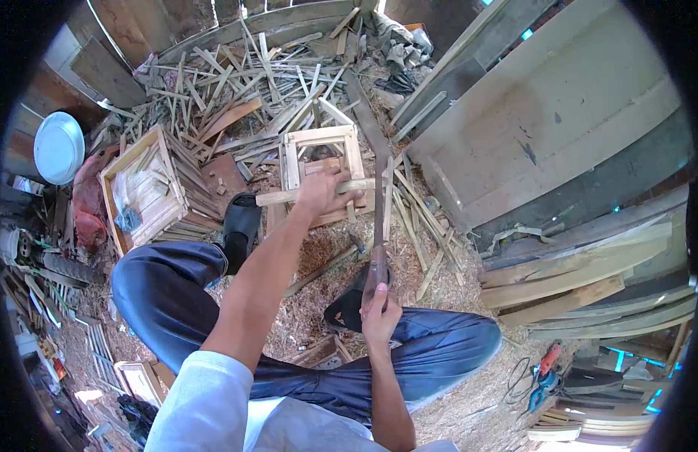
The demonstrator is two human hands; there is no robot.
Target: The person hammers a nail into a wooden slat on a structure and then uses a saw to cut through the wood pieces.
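Upper left: one white basin (59, 147), one crate (132, 154). Two sandals, one left of centre (240, 224).

Centre: left hand (323, 193) closed over one strip (277, 197), pressing it on one small frame (319, 137). Strip's long axis runs left–right.

One blade (378, 226), long axis up–down, crosses the strip just right of the left hand, roughly square to it.

Lower centre: right hand (380, 315) wrapped round the blade's handle, directly below the crossing.
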